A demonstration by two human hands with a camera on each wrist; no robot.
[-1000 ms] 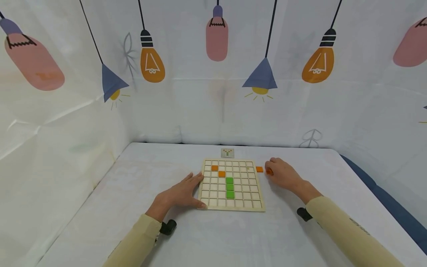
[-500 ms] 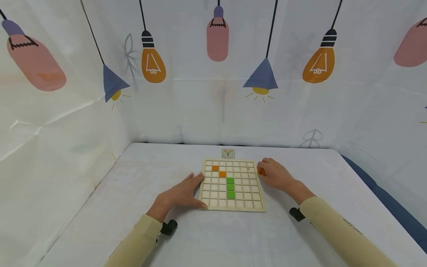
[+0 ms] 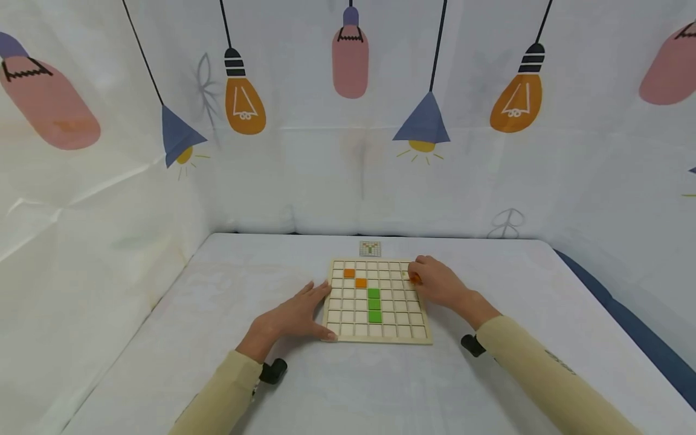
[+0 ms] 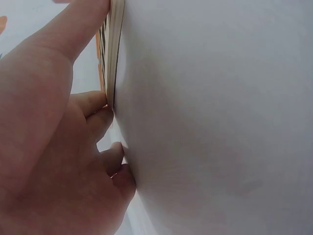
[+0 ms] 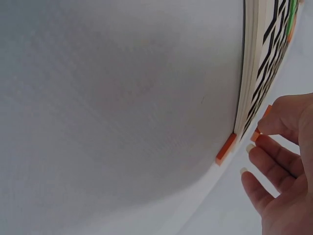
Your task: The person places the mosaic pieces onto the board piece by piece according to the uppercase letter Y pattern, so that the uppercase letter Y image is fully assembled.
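Note:
A square wooden grid board [image 3: 399,339] lies flat on the table. On it sit two orange tiles, one near the upper left [image 3: 349,273] and one diagonally below it [image 3: 361,283], plus a column of green tiles [image 3: 374,305]. My left hand [image 3: 296,314] rests along the board's left side, thumb at the lower corner, fingers spread against the edge. Over the upper right edge, my right hand [image 3: 443,283] pinches an orange tile [image 5: 255,135] between thumb and index finger, other fingers loosely bent. Another orange tile [image 5: 226,149] lies on the table by the board, hidden by the hand in the head view.
A small card [image 3: 370,249] with a printed grid pattern lies just behind the board. The white table [image 3: 348,386] reaches back to a white curtain [image 3: 326,181] printed with lamps. Dark blue fabric [image 3: 614,308] hangs past the right table edge.
My right hand has moved left with the pinched orange tile, from beside the board to over its upper right edge, covering the tile on the table. The left hand has stayed in place.

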